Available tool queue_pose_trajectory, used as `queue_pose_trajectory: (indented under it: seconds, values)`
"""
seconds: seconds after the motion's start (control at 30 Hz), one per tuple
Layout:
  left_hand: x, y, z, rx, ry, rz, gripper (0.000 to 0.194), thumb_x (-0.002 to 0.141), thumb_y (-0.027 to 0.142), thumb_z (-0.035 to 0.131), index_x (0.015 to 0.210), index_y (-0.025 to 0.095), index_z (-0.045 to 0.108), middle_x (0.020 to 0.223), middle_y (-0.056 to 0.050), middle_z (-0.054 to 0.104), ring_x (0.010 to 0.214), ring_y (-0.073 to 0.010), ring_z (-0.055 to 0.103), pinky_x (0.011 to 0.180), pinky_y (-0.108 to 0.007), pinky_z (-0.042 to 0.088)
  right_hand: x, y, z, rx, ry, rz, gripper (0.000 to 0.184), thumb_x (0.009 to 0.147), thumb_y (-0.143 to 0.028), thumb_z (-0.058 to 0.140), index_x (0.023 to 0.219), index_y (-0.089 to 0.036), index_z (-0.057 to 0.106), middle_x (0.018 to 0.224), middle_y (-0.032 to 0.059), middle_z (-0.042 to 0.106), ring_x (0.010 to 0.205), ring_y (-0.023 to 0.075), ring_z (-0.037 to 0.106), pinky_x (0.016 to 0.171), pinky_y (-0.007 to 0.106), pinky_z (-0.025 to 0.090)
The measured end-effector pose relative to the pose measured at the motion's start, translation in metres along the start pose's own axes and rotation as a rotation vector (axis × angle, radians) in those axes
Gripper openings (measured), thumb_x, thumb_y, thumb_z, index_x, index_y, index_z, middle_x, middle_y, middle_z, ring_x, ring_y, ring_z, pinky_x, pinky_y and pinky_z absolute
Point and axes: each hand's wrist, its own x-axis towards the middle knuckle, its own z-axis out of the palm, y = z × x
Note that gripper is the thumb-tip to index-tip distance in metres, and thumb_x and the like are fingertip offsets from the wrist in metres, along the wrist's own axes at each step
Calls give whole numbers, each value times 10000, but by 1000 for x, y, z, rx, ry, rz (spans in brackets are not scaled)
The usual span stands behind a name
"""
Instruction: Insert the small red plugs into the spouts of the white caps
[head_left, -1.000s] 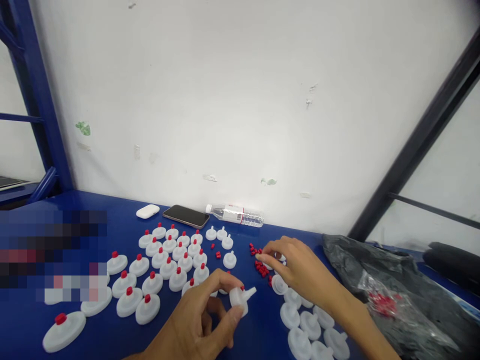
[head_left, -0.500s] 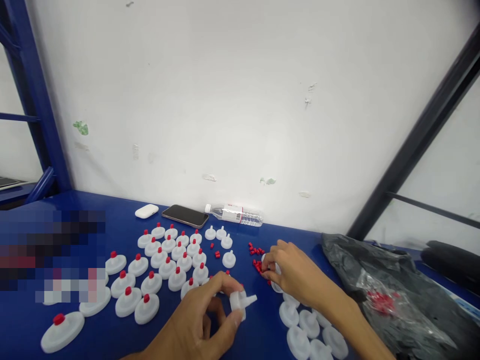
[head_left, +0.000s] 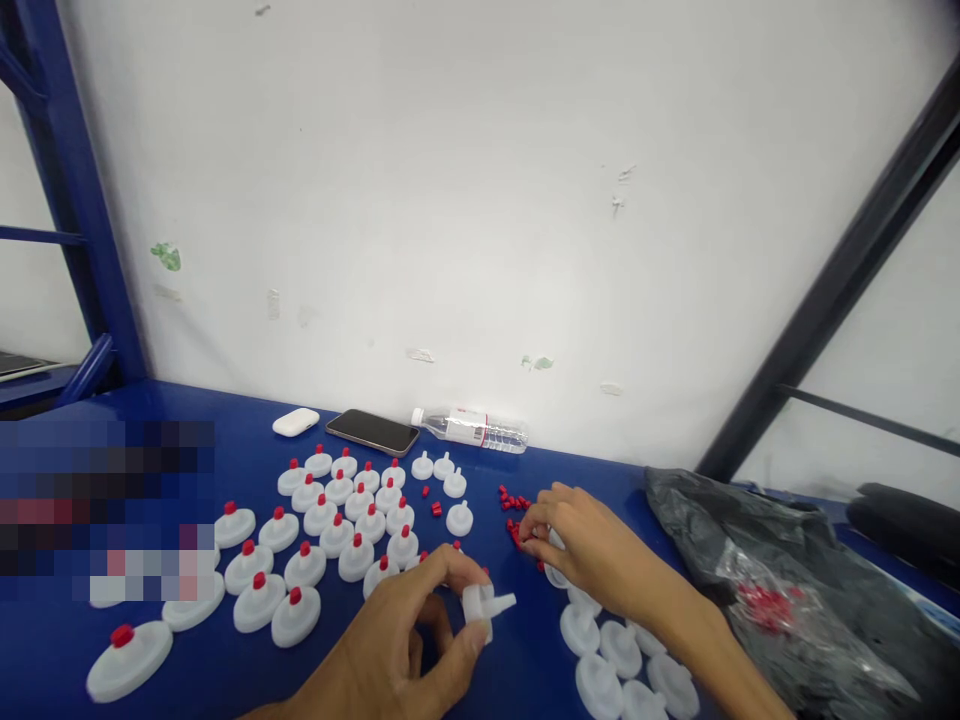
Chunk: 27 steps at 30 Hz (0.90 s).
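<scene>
My left hand (head_left: 420, 640) grips a white nozzle cap (head_left: 478, 606) between thumb and fingers, its bare spout pointing right. On the blue table, my right hand (head_left: 574, 535) reaches down to a small pile of red tip caps (head_left: 514, 502), its fingertips closed together at the pile's near edge; what lies between them is hidden. Below that hand lies a group of white nozzle caps without red tips (head_left: 600, 685). Several white caps with red tips (head_left: 321, 515) stand in rows left of my left hand. A few untipped caps (head_left: 459, 518) stand upright near the middle.
Along the wall lie a white earphone case (head_left: 295, 422), a phone (head_left: 373, 432) and a clear water bottle (head_left: 471, 428). At right, a dark plastic bag (head_left: 690, 510) bears a clear bag of red caps (head_left: 772, 605). Two loose red caps (head_left: 436, 509) lie mid-table.
My right fingers have shifted very slightly over the red caps. The left hand keeps its hold on the white nozzle cap; the view has moved a little.
</scene>
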Motion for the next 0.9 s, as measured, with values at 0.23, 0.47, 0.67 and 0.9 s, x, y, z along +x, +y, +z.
queue_pose_trajectory:
  seconds: [0.23, 0.47, 0.67, 0.9]
  values:
    - [-5, -2, 1, -3, 13, 1, 202, 978, 414, 530, 1107, 266, 577, 618, 73, 540, 528, -119, 494, 484, -174, 344, -2, -2, -2, 44, 3, 9, 112, 988, -207, 671, 919, -232, 756, 931, -4, 733, 896, 216, 641, 834, 378, 403]
    - [-2, -1, 0, 2, 16, -4, 212, 978, 418, 524, 1121, 269, 572, 629, 68, 556, 537, -124, 508, 494, -179, 361, -6, 4, -5, -38, 20, 39, 89, 979, -226, 683, 942, -241, 762, 976, 20, 755, 966, 275, 634, 880, 455, 427]
    - [-4, -2, 1, 34, 3, -24, 235, 983, 427, 527, 1145, 261, 564, 612, 71, 567, 519, -125, 479, 506, -189, 375, -3, 4, -1, -43, -57, 33, 98, 930, -152, 722, 884, -232, 756, 903, 15, 784, 959, 286, 645, 862, 453, 435]
    - [-2, 1, -1, 21, -7, -21, 270, 988, 476, 506, 1129, 254, 570, 653, 54, 566, 551, -130, 514, 511, -195, 373, -4, -1, -3, 166, 10, 41, 155, 1028, -240, 598, 976, -268, 741, 917, -18, 784, 832, 212, 678, 758, 350, 454]
